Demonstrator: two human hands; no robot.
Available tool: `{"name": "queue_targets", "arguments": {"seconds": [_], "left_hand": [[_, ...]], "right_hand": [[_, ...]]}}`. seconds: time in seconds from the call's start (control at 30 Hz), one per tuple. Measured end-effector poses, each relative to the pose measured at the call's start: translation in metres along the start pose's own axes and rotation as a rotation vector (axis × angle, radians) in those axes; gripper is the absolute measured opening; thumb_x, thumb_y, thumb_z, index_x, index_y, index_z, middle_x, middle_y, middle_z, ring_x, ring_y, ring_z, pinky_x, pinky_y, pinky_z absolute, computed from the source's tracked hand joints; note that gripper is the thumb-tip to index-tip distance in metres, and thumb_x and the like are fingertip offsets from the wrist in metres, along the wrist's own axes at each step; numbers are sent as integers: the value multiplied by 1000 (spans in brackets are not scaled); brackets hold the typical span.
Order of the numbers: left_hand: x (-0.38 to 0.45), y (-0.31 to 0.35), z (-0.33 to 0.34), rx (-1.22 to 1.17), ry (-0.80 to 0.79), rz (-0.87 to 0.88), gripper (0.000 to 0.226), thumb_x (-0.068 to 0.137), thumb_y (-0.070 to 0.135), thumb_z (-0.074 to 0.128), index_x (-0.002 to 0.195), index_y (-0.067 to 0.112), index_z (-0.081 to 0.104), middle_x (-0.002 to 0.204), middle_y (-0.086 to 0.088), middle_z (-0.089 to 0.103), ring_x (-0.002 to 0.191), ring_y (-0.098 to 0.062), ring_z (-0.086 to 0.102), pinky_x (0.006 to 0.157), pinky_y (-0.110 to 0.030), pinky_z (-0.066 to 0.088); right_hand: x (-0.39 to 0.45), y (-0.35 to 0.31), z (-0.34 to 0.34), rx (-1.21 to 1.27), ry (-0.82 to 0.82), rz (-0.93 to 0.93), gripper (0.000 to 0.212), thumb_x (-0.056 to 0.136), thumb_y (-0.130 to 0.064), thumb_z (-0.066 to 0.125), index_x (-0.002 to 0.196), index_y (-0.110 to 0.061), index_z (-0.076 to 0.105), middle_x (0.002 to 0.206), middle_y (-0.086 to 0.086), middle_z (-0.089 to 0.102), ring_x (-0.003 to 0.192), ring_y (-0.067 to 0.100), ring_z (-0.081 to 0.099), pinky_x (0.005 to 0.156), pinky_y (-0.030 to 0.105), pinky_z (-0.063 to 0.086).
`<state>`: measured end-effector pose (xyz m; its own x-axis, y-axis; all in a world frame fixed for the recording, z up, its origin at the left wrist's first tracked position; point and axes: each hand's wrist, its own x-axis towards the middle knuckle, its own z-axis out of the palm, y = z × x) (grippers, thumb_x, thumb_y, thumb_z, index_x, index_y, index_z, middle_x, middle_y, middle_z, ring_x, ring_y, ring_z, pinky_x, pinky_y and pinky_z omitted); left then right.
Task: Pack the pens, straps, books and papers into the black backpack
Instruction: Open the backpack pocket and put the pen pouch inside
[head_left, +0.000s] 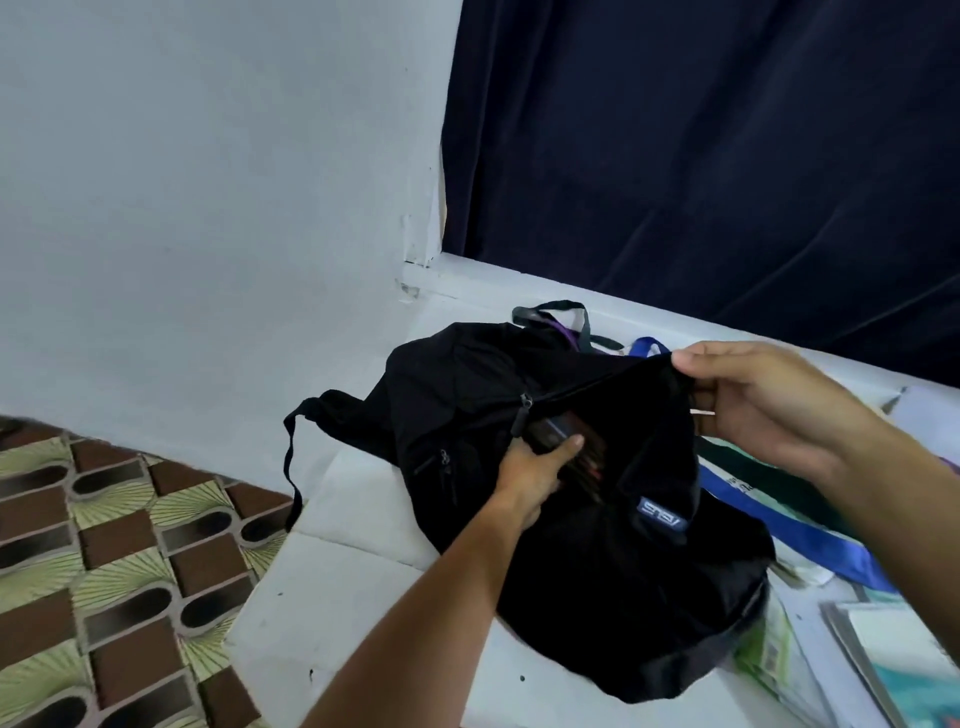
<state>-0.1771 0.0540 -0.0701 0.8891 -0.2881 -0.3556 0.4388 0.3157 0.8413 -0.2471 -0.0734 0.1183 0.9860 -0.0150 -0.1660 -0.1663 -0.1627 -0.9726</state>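
The black backpack (597, 519) is slumping on the white bench (337, 597), soft and limp, best held by its zipper rim. The right hand (769, 410) is pinching that rim open; the left hand (535, 473) is gripping a bundle of pens (582, 467) (count unclear) inside the opening. One blue strap (789, 530) and several papers (883, 649) are waiting beside it.

left hand (535, 478) pushes pens (582, 462) into backpack (597, 571) | right hand (769, 410) pinches flap

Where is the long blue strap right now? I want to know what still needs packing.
In the head view, the long blue strap lies on the white surface right of the black backpack, beneath the right hand.
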Motion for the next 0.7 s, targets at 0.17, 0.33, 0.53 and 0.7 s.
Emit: {"name": "queue_targets", "arguments": {"seconds": [0.17, 0.33, 0.53, 0.7], "left_hand": [[9, -3, 9, 146, 123, 32, 94, 61, 42, 89, 138, 31, 36, 129, -1, 58, 117, -22, 58, 101, -41, 49], [12, 0, 17, 332, 264, 121, 74, 68, 28, 89, 129, 8, 52, 119, -20, 65, 108, -34, 64, 92, -39, 54], [-4, 13, 15, 428, 142, 113, 59, 76, 31, 82, 125, 12, 55, 105, -16, 65, 103, -34, 65, 93, -50, 54], [-62, 53, -5, 724, -61, 193, 38, 92, 26, 65, 127, 11, 61, 109, -11, 70, 99, -23, 68, 88, -38, 57]], "right_hand": [[0, -2, -4, 0, -49, -36, 17, 77, -19, 62, 85, -3, 63, 81, 12, 66, 69, 20, 61, 65, 30, 50], [-3, 0, -13, -22, -88, -28, 25, 67, -26, 71, 82, -6, 69, 86, 14, 66, 71, 20, 60, 63, 29, 50], [-3, 7, -18, -4, -130, -14, 11, 79, -21, 65, 75, -12, 72, 85, 13, 66, 71, 22, 59, 67, 33, 46], [3, 14, -9, -4, -158, 3, 17, 74, -26, 71, 81, -11, 68, 83, 10, 63, 70, 20, 56, 66, 32, 44]]}}
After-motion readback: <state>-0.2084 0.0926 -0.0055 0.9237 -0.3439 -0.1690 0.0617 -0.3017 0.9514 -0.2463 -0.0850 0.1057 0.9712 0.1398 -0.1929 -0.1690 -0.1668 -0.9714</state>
